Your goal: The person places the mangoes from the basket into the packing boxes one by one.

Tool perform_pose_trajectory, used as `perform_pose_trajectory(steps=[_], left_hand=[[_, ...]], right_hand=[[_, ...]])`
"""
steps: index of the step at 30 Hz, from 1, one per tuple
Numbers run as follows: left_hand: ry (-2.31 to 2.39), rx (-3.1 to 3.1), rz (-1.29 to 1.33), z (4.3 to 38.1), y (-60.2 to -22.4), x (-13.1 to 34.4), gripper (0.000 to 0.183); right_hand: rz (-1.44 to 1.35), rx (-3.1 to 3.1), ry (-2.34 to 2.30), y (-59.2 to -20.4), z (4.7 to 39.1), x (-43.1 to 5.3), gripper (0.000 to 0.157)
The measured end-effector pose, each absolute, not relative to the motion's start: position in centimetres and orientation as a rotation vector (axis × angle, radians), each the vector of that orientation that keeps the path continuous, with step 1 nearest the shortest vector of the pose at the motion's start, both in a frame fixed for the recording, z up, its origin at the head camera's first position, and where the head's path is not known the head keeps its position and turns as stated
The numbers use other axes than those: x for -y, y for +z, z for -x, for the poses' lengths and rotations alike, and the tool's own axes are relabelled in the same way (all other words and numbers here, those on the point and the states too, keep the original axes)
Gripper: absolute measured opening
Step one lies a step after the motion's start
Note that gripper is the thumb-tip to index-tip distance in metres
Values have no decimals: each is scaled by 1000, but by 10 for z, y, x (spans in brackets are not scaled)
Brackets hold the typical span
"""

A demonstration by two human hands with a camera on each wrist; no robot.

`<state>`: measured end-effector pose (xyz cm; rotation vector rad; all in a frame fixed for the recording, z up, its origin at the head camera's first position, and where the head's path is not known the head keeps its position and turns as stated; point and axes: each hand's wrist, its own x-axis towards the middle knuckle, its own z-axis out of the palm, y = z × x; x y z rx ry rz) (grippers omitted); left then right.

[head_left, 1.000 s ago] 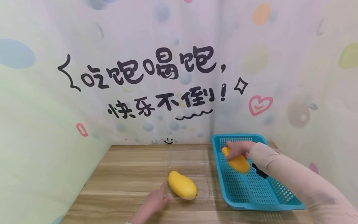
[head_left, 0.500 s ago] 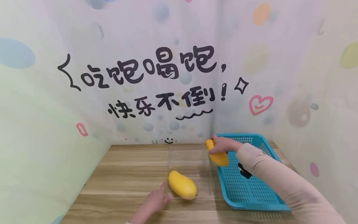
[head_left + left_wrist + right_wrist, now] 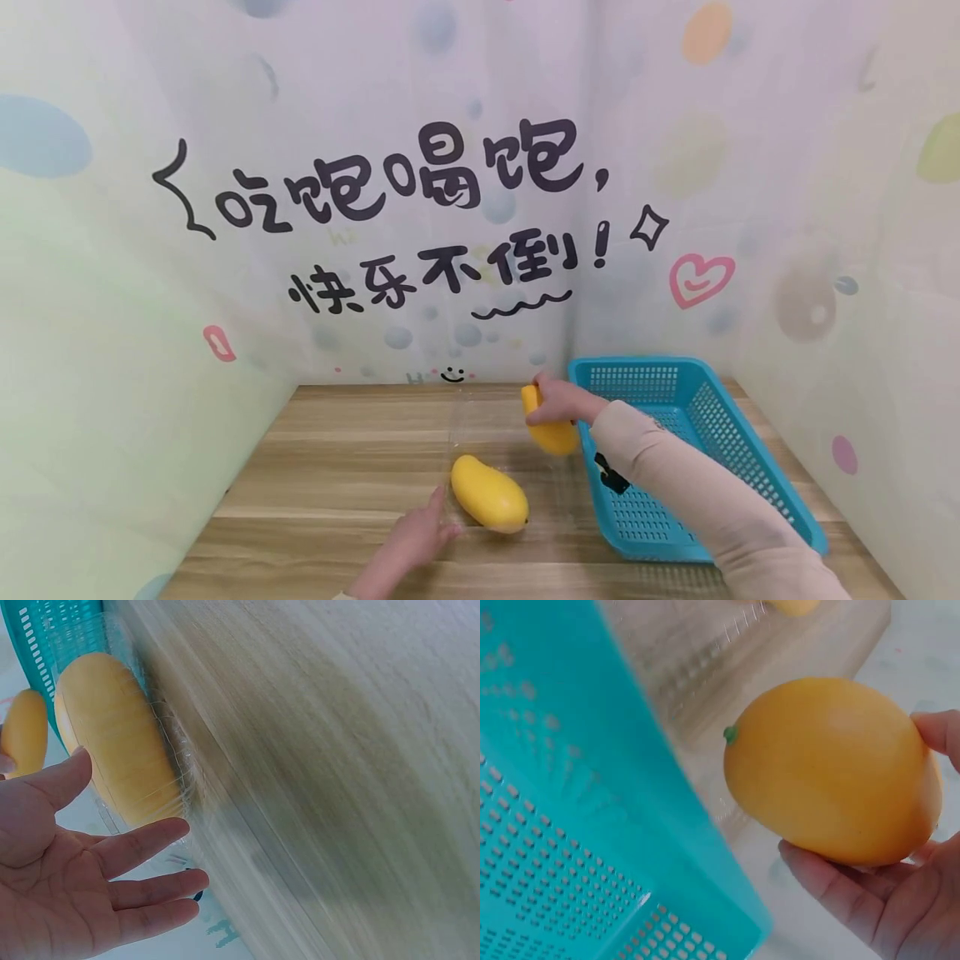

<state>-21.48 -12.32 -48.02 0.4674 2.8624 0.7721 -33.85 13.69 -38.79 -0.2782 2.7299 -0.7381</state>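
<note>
On my head feed, nearest, the left hand point(image 3: 416, 535) is spread and holding nothing, at the edge of a clear plastic tray point(image 3: 480, 421); I can't tell whether it touches. One yellow mango point(image 3: 489, 495) lies in the tray's near part. Farther out, I see the right hand point(image 3: 558, 402) curled around a second mango point(image 3: 553, 437), beside the blue perforated basket point(image 3: 663, 550). Behind hangs a Chinese-lettered backdrop point(image 3: 360, 83).

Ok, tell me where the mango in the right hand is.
In the head view, the held mango is right of centre, in the right hand beside the blue basket's left rim, above and right of the other mango.
</note>
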Motion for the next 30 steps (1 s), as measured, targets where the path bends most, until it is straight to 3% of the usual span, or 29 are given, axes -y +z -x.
perform_pose_trajectory(steps=[17, 23, 30], left_hand=[[794, -2854, -456, 214, -480, 124, 72], [769, -2862, -452, 214, -481, 125, 72], [758, -2866, -454, 215, -482, 123, 71]], right_hand=[[234, -2802, -613, -432, 326, -98, 37], [209, -2730, -562, -444, 321, -93, 43], [161, -2666, -581, -458, 320, -94, 63]])
